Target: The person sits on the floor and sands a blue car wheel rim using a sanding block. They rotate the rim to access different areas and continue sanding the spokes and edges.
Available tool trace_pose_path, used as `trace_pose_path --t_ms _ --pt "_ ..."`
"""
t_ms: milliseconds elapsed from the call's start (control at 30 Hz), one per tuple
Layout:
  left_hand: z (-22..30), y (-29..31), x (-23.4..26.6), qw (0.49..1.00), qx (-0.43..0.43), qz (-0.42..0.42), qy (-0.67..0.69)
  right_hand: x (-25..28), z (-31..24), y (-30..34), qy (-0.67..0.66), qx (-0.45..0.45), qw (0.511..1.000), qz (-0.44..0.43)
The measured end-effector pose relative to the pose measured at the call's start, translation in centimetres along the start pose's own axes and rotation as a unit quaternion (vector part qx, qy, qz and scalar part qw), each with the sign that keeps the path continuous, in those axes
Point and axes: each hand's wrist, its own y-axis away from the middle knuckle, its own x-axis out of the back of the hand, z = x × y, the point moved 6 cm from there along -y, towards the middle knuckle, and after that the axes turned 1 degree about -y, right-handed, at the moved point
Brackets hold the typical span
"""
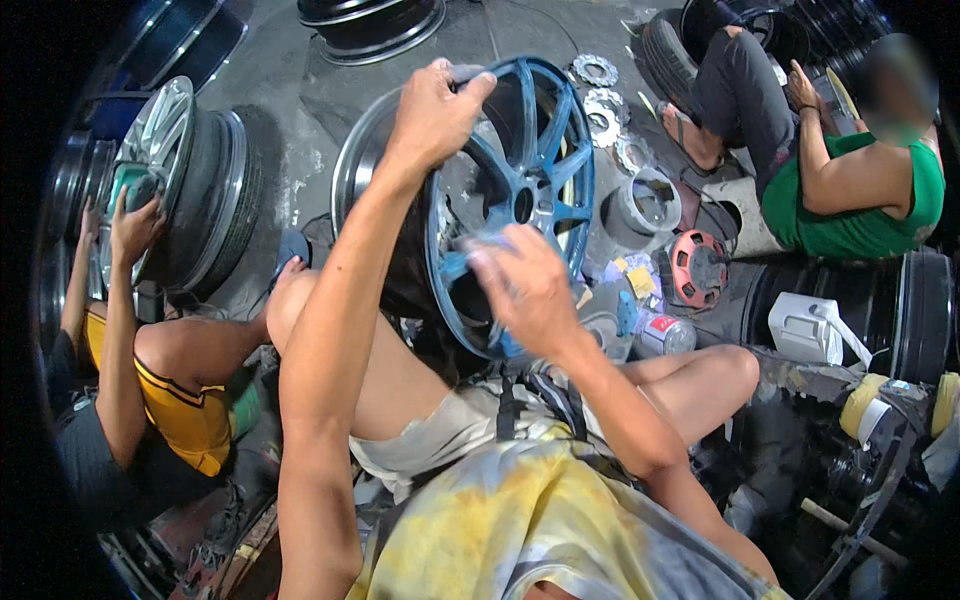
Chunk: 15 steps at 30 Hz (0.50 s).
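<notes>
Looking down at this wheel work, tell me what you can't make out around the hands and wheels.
- Head view: anything beneath the bare right hand, blurred and covering it.
- Head view: the bare left hand's fingertips at the blue spoked wheel, hidden behind the hand.
- Head view: the black, shiny-edged wheel's top, cut off by the upper edge.
</notes>
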Motion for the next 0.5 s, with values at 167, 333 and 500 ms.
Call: trace_pose_path --t_ms 167,333,500 --pt "0.5 -0.5 0.4 0.999 0.018 -0.031 -0.014 0.8 4.7 1.9 0.064 -0.002 0.996 0.058" --pt "-0.5 -0.9 0.6 0.999 0.016 -0.033 0.001 5.5 16.9 8.2 0.035 -0.243 0.968 0.047" --pt "-1.1 -1.5 -0.2 0.998 0.005 -0.061 0.024 3.7 20.3 8.6 -0.017 -0.284 0.954 0.1"
